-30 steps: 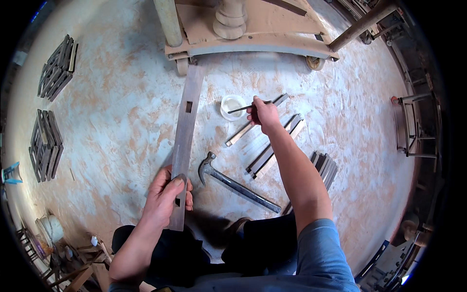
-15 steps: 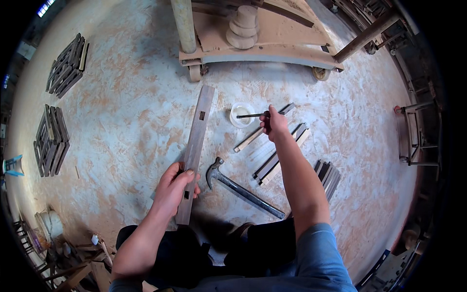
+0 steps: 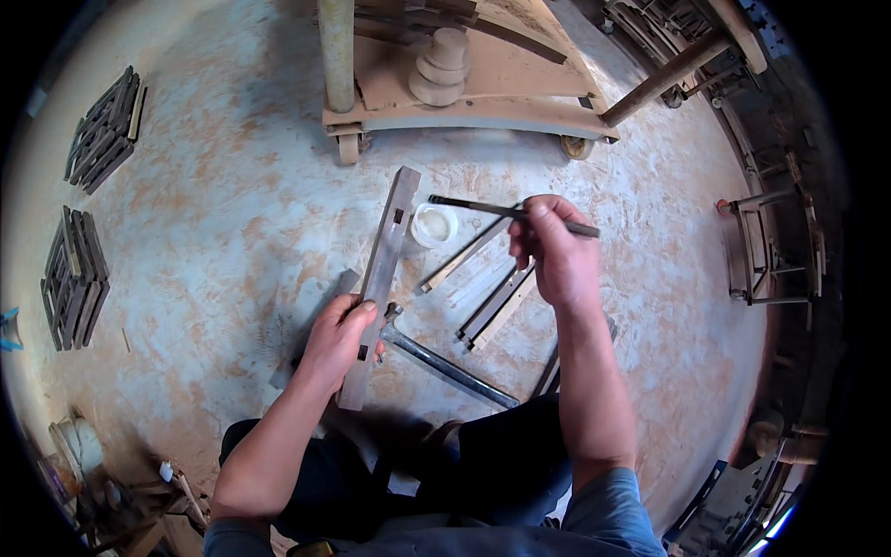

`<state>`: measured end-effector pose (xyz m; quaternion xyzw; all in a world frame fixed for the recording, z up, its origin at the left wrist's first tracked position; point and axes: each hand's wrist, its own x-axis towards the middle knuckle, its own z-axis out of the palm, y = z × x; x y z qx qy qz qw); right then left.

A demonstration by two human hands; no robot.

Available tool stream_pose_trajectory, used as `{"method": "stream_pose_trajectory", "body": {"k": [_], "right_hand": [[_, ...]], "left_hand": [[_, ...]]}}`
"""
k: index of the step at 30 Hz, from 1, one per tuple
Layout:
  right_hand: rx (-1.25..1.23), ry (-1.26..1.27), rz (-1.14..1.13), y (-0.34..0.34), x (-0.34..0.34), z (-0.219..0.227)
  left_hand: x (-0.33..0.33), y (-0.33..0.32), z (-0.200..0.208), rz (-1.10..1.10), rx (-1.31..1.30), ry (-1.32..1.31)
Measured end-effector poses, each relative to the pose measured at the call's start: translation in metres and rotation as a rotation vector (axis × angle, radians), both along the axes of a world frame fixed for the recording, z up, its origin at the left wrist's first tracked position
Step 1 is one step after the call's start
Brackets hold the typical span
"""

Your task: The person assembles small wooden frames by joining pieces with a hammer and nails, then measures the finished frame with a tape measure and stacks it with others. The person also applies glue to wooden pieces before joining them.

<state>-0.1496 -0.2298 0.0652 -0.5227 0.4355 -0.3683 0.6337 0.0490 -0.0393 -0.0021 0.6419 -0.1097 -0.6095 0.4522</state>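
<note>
In the head view, your left hand [image 3: 342, 339] is clamped around the near part of a long wooden bar [image 3: 382, 265] with two square holes, held slantwise over the floor [image 3: 232, 232], its far end pointing at the near edge of the wheeled cart [image 3: 473, 121]. Your right hand [image 3: 552, 246], well apart from the left, is closed on a slim dark stick [image 3: 483, 206] whose far tip reaches leftward toward the bar, by the far rim of a white tub [image 3: 451, 238].

A wide stretch of floor runs from the bar to the floor's left side, where two stacks of slatted frames [image 3: 77, 278] lie; another strip separates the bar's far end from the cart's near edge.

Closer in, room is tighter. The hammer [image 3: 445, 364] lies from beside your left fingers toward your right knee; you cannot tell if they touch. A pale-sided strip [image 3: 455, 265] and a pair of strips [image 3: 490, 309] lie between the hammer and your right hand. A dark board [image 3: 343, 282] shows beyond your left hand. A turned wooden piece [image 3: 439, 70] stands on the cart, behind its near edge.
</note>
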Motion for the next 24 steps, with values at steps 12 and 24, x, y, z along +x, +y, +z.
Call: {"method": "stream_pose_trajectory", "body": {"k": [12, 24], "right_hand": [[-0.036, 0.131, 0.104, 0.016, 0.004, -0.008], [-0.042, 0.156, 0.128, 0.019, 0.009, -0.014]], "left_hand": [[-0.004, 0.008, -0.005, -0.017, -0.049, 0.027], [-0.009, 0.011, -0.007, -0.045, -0.074, -0.018]]}}
